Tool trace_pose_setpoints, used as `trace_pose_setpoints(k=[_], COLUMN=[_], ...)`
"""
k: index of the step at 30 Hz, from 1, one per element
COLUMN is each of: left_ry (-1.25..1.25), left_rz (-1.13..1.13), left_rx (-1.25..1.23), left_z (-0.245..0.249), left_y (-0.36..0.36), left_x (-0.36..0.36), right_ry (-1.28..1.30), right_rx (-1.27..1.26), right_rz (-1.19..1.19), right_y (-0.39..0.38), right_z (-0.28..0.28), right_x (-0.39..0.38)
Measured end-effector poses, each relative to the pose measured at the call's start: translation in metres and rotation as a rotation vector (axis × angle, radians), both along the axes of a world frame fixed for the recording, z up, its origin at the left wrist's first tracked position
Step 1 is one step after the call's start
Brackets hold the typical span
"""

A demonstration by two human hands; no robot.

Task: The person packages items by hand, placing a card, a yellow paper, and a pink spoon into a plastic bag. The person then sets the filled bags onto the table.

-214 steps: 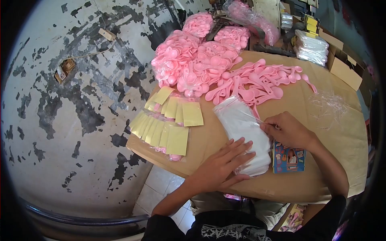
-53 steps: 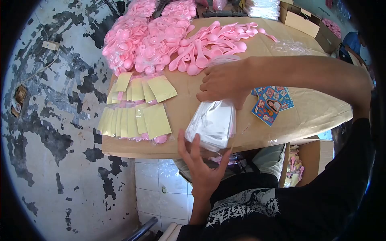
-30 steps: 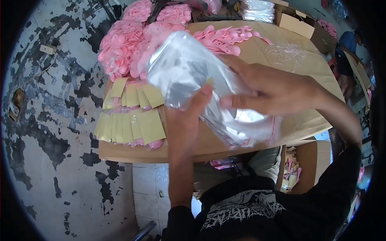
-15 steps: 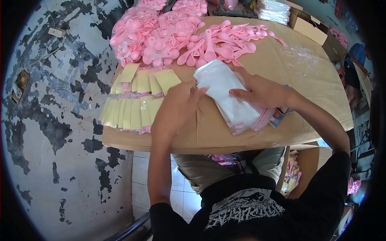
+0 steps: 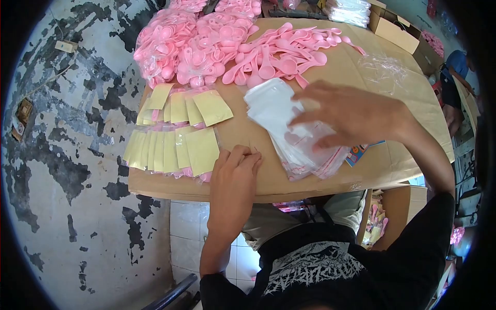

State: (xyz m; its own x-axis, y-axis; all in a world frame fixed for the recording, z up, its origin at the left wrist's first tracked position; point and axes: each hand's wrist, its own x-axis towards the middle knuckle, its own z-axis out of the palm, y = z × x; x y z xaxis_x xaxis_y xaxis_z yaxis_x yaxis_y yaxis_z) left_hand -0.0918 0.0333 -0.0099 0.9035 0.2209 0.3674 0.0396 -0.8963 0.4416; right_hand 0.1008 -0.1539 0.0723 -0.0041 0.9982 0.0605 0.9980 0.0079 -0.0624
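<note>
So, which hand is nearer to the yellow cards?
Left. The left hand is just right of the yellow cards; the right hand is farther right, over the plastic bags.

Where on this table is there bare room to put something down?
The roomiest patch is on the table's right side, between the clear plastic scraps and the right forearm. A narrower one lies between the yellow packets and plastic bags, beyond the left hand. The far left is crowded with bagged spoons, with loose spoons beside them.
</note>
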Motion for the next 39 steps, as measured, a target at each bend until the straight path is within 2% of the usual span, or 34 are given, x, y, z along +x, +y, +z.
trace_pose_setpoints(k=[3,6,9,14,22,25,28,31,37,39], left_ry=[-0.059,-0.105,-0.16,-0.252,-0.133,-0.106,-0.106,-0.125,-0.163,-0.208], left_rz=[0.017,-0.045,-0.175,-0.37,-0.32,-0.303,-0.303,-0.306,-0.283,-0.283], left_rx=[0.036,0.049,-0.016,-0.023,0.123,0.134,0.13,0.108,0.074,0.03], left_z=[-0.005,-0.005,-0.005,-0.012,-0.02,-0.021,-0.02,-0.02,-0.016,-0.014], left_y=[-0.005,-0.008,-0.017,-0.051,-0.067,-0.069,-0.069,-0.07,-0.065,-0.061], left_x=[-0.001,-0.008,-0.027,-0.026,-0.006,-0.006,-0.004,-0.006,-0.009,-0.009], right_ry=[0.12,0.047,0.271,0.063,0.019,0.029,-0.04,-0.004,-0.174,-0.138], right_rx=[-0.03,0.301,-0.077,-0.03,0.235,0.12,0.147,0.169,0.235,0.213], right_rz=[-0.104,-0.148,-0.159,-0.18,-0.18,-0.136,-0.101,-0.071,-0.069,-0.086], right_y=[0.0,-0.004,-0.029,-0.061,-0.065,-0.065,-0.062,-0.06,-0.062,-0.064], right_z=[-0.01,-0.012,0.016,-0.021,-0.052,-0.056,-0.063,-0.066,-0.076,-0.071], right_x=[-0.014,-0.014,-0.03,-0.065,-0.065,-0.061,-0.059,-0.056,-0.061,-0.06])
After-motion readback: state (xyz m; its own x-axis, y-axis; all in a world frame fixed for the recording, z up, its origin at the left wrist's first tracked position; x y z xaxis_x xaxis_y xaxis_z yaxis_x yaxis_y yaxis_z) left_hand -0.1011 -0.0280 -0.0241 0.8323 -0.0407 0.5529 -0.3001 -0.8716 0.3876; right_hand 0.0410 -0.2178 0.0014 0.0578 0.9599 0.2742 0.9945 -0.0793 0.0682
